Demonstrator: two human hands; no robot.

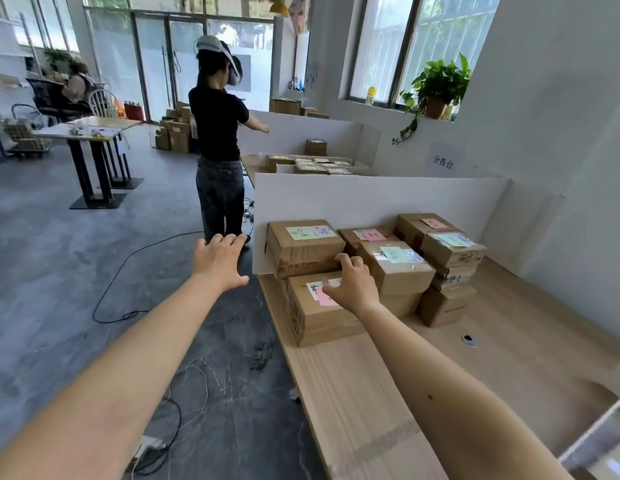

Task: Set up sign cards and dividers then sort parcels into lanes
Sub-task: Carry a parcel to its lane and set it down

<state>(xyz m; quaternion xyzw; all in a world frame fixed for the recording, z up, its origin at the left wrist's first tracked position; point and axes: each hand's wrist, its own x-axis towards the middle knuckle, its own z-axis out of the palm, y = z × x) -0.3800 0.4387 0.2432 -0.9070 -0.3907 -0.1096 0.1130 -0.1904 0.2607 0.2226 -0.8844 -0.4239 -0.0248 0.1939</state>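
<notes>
Several cardboard parcels with coloured labels are stacked on a wooden table [492, 344] against a white divider board [371, 199]. The nearest parcel [312, 323] carries a white and pink label. My right hand [353, 285] lies on its top far edge with fingers curved over it, just under the parcel with a green label [303, 245]. My left hand [220, 259] hovers open over the floor to the left of the table, fingers spread, holding nothing. A paper sign card [443, 161] with handwriting hangs on the wall behind.
Another person [218, 133] in black stands ahead by a second table with parcels [312, 164] and another divider. Cables [128, 299] trail across the grey floor. A potted plant [436, 88] sits on the sill. More boxes [175, 131] are piled by the glass doors.
</notes>
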